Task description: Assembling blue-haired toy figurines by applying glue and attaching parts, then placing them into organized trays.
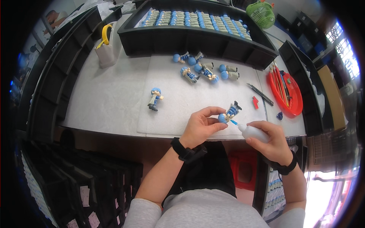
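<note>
Between the thumb and fingers of my left hand [202,124] is a small blue-haired figurine [232,110], its head toward my palm and its dark feet pointing up and away. My right hand [270,141] is wrapped round a white squeeze bottle [254,133]. The bottle's thin blue nozzle tip [234,122] points at the figurine near its head; whether it touches cannot be made out. To the left, one figurine [154,99] lies alone on the pale mat [176,106]. Several more figurines [189,75] lie loosely grouped beyond my hands.
A black tray [182,42] full of figurines in rows spans the back. At right sit a red dish [294,104] of brushes, a black pen [260,94], a red piece [255,102] and a small dark blue piece [280,116]. A tape holder [105,55] stands at back left.
</note>
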{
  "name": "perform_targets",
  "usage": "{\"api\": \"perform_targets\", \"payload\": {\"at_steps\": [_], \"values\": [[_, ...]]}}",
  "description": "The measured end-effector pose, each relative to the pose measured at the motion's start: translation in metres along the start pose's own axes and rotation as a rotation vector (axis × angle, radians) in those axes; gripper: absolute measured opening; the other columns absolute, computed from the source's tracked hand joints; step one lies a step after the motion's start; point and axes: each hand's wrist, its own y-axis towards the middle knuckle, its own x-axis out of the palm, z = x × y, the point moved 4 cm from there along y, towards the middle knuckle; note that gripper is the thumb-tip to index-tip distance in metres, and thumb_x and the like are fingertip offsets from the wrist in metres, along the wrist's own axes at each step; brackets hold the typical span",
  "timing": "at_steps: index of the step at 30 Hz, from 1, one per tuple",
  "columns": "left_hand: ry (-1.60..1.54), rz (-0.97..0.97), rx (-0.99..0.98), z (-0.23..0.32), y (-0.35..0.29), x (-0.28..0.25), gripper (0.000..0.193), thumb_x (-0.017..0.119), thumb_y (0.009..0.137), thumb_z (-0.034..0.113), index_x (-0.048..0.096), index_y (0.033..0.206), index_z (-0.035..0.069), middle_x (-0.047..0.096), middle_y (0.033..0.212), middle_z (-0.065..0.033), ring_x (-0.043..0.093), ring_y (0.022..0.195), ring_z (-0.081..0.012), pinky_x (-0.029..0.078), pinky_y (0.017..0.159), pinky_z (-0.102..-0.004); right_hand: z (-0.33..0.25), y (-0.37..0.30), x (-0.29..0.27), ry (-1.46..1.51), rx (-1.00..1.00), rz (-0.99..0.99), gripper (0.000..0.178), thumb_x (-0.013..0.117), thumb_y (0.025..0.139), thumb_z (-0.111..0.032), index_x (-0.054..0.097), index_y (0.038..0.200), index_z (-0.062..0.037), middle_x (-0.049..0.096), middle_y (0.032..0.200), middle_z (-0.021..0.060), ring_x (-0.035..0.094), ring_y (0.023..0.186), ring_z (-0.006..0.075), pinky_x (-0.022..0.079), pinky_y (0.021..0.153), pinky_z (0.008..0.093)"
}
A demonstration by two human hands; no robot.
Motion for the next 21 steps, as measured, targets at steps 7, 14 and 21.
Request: {"api": "perform_targets", "payload": {"at_steps": [7,14,21], "values": [[-0.032,-0.022,-0.078,0.003,0.001,0.000,0.030,0.057,0.081,0.000,0.052,0.111,-0.004,0.058,0.102,-0.0132,0.060,0.088,-0.0179,0.050,0.081,-0.0275,0.027,-0.011,0.015,0.625,0.210,-0.078,0.037,0.068,0.076,-0.014,0.053,0.106,0.0019,0.060,0.094,0.0085,0.059,0.080,0.0150,0.046,0.074,0.0263],[-0.115,0.015,-0.100,-0.002,0.003,-0.004,0.024,0.050,0.088,0.007,0.054,0.109,-0.003,0.059,0.099,-0.0115,0.060,0.084,-0.0174,0.051,0.078,-0.0291,0.039,-0.025,0.012,0.938,0.238,0.025,0.042,0.068,0.075,-0.014,0.049,0.109,0.0007,0.060,0.093,0.0119,0.062,0.084,0.0207,0.048,0.075,0.0296],[-0.093,0.071,-0.136,-0.005,0.003,-0.005,0.023,0.049,0.088,0.005,0.054,0.108,-0.004,0.060,0.097,-0.0111,0.060,0.082,-0.0175,0.051,0.077,-0.0295,0.060,-0.038,0.004,0.985,0.185,0.161,0.046,0.069,0.075,-0.020,0.048,0.110,0.0005,0.062,0.088,0.0131,0.062,0.081,0.0214,0.049,0.073,0.0303]]}}
